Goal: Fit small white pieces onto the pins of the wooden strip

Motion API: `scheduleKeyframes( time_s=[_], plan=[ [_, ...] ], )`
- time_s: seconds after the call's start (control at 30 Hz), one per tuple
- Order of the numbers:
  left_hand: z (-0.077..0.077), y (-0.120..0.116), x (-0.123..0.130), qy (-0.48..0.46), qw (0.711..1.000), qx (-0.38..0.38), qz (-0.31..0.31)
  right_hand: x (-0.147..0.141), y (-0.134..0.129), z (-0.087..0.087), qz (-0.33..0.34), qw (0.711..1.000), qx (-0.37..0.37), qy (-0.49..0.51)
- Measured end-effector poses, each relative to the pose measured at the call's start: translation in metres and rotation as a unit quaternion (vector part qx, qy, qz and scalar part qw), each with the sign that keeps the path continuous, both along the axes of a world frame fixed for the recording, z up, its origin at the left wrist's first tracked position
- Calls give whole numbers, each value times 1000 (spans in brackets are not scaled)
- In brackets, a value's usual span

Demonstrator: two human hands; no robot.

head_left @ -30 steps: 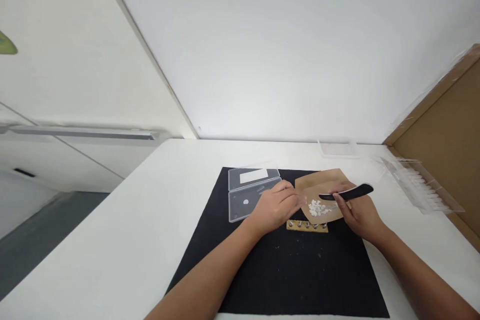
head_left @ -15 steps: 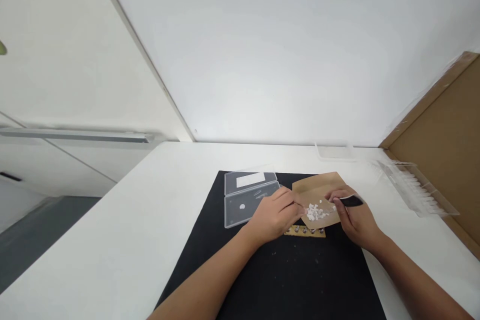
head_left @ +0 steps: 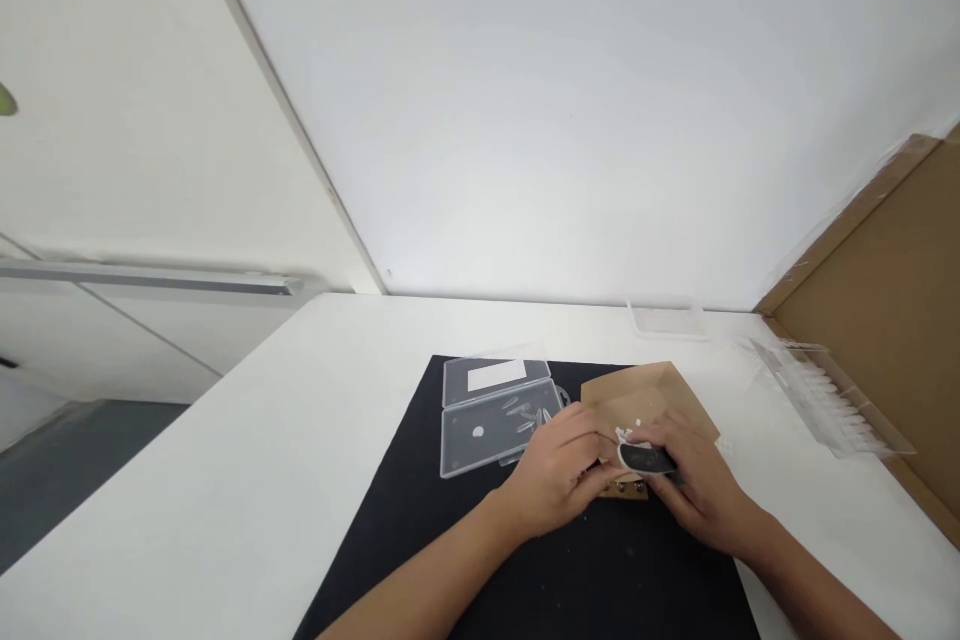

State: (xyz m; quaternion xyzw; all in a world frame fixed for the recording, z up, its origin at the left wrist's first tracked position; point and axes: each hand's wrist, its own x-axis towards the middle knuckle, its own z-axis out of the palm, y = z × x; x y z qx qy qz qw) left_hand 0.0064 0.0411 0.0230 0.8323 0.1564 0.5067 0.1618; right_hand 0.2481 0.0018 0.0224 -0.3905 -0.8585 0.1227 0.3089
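Observation:
My left hand (head_left: 562, 465) is pinched at the left edge of a brown paper sheet (head_left: 679, 400); what its fingertips hold is too small to make out. My right hand (head_left: 697, 485) grips a dark oval tool with a pale rim (head_left: 646, 460), close to the left fingertips. Small white pieces (head_left: 624, 434) lie on the paper, partly hidden by the hands. Below the hands shows part of a wooden strip with metal studs (head_left: 634, 491).
An open clear plastic case (head_left: 480, 435) with clear slivers, a white dot and a white label lies left on the black mat (head_left: 405, 460). Behind stands a clear tray (head_left: 667, 322). At the right are a clear pack of white tips (head_left: 840, 405) and a cardboard box (head_left: 892, 270).
My right hand has moved left and down with the dark tool, to my left fingertips. It now covers much of the white pieces. More clear slivers show in the case.

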Motion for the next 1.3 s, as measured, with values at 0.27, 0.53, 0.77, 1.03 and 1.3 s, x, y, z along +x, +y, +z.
scheduleKeyframes(
  time_s=[0.27,0.53,0.77,1.03,1.3],
  plan=[
    [-8,-2,8,-41,999,-27,-10,-2,-11,6,7,1000,-16,13],
    [-14,-4,11,-16,995,-94,22,-5,-10,9,5,1000,-13,-2],
    [-14,-4,11,-12,982,-174,66,-6,-2,-3,-24,1000,12,4],
    [-10,-6,7,-10,953,-295,63,-3,4,0,-8,999,35,22],
    [-9,-6,6,-25,911,-412,2,-2,5,-5,-14,999,24,34]
  ],
)
